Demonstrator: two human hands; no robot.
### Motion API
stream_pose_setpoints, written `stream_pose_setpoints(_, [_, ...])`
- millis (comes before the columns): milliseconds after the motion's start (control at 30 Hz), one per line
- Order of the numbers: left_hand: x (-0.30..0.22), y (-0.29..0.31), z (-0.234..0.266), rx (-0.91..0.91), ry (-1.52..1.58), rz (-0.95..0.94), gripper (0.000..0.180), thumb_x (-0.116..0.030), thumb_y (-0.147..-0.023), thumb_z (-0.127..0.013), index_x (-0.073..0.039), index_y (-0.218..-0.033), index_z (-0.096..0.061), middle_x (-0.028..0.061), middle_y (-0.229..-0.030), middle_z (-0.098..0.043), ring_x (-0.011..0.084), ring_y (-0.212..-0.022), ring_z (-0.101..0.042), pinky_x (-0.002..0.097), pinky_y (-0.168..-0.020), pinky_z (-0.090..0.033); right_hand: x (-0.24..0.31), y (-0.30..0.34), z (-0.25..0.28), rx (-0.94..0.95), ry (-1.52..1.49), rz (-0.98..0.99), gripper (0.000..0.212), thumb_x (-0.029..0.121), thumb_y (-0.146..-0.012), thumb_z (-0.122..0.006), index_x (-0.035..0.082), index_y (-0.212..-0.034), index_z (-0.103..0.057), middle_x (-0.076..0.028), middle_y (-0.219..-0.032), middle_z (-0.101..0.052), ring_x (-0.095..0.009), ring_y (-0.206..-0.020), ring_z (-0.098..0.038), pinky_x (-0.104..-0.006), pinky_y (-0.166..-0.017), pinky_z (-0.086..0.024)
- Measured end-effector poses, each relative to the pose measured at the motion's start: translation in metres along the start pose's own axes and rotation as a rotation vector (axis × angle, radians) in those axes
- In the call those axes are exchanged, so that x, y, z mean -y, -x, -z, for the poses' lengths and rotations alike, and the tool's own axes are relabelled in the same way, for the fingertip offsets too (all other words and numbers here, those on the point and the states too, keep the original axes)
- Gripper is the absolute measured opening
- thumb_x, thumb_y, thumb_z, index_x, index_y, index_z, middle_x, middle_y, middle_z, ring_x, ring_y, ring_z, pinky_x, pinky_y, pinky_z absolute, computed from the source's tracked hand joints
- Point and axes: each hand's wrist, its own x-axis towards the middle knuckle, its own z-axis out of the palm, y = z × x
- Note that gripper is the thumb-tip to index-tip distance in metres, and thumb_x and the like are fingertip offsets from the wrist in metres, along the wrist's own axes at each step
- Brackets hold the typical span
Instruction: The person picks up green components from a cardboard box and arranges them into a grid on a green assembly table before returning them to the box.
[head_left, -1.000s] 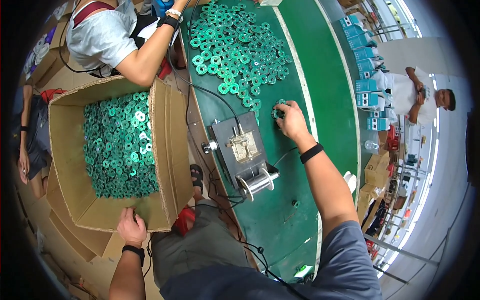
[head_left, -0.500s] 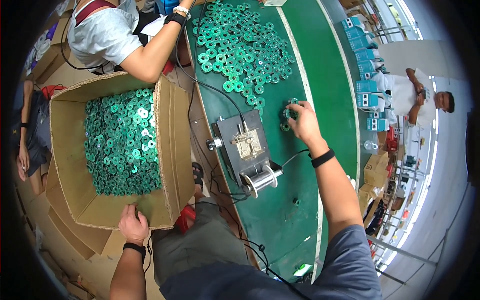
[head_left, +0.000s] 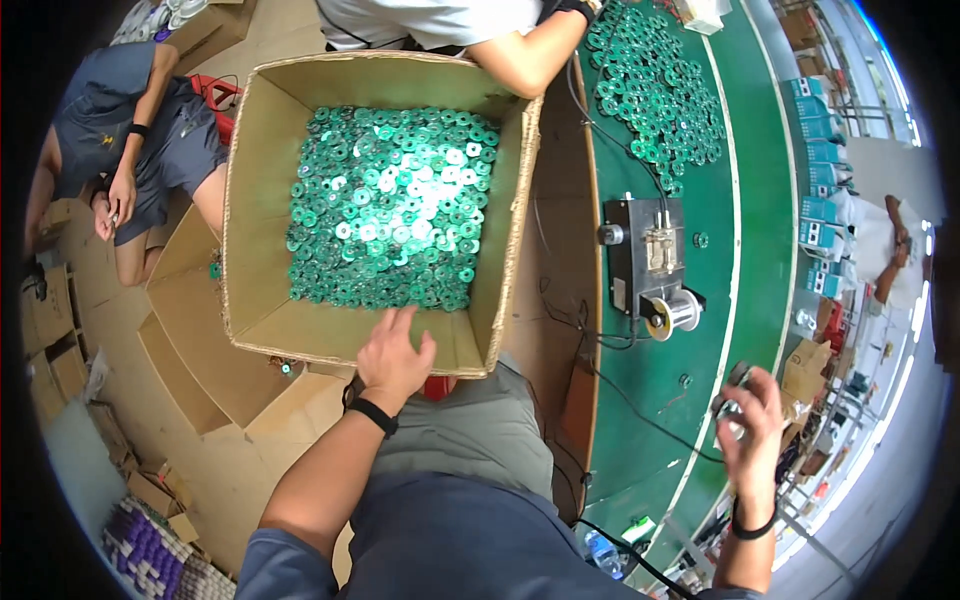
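Note:
A large cardboard box (head_left: pixel 515 225) in front of me holds a deep heap of small green ring-shaped circuit boards (head_left: pixel 385 215). My left hand (head_left: pixel 393 352) reaches over the box's near wall, fingers stretched and apart, with nothing in it. Out to the right, above the far side of the green table (head_left: pixel 640 400), my right hand (head_left: pixel 755 425) is closed round a few dark green ring-shaped boards (head_left: pixel 733 405); how many is hidden by the fingers and blur. A black device (head_left: pixel 640 255) with a metal fixture on top and a spool of silver wire (head_left: pixel 678 312) stands on the table.
More ring boards (head_left: pixel 660 90) are spread over the table's far end. Single ones (head_left: pixel 700 240) lie near the device. Cables run along the table edge. A co-worker's arm (head_left: pixel 525 55) rests at the box's far corner; another person (head_left: pixel 140 150) sits at left. Flattened cardboard (head_left: pixel 210 330) leans left.
The view has swung left toward the box. My right hand has left the spot beside the device and come nearer me with the ring boards. My left hand's fingers now stretch further over the box wall.

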Motion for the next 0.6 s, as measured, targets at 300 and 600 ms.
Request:
stream_pose_setpoints(300, [0.102, -0.009, 0.076, -0.116, 0.296, -0.173, 0.050, -0.012, -0.085, -0.070, -0.008, -0.134, -0.060, 0.0165, -0.124, -0.063, 0.0407, -0.109, -0.065, 0.0485, -0.089, -0.055, 0.175, 0.004, -0.147, 0.253, -0.253, 0.328, 0.047, -0.005, -0.075, -0.077, 0.010, -0.120, -0.073, -0.021, -0.137, -0.055, -0.040, -0.119, -0.063, -0.0423, -0.097, -0.055])
stream_pose_setpoints(600, [0.176, -0.025, 0.090, -0.166, 0.024, -0.138, 0.048, -0.024, -0.085, -0.067, -0.013, -0.131, -0.063, 0.0083, -0.122, -0.065, 0.0341, -0.104, -0.068, 0.0473, -0.083, -0.056, 0.254, -0.110, -0.297, 0.200, -0.246, 0.442, 0.046, -0.002, -0.078, -0.073, 0.009, -0.123, -0.069, -0.027, -0.139, -0.051, -0.048, -0.117, -0.060, -0.0489, -0.101, -0.054])
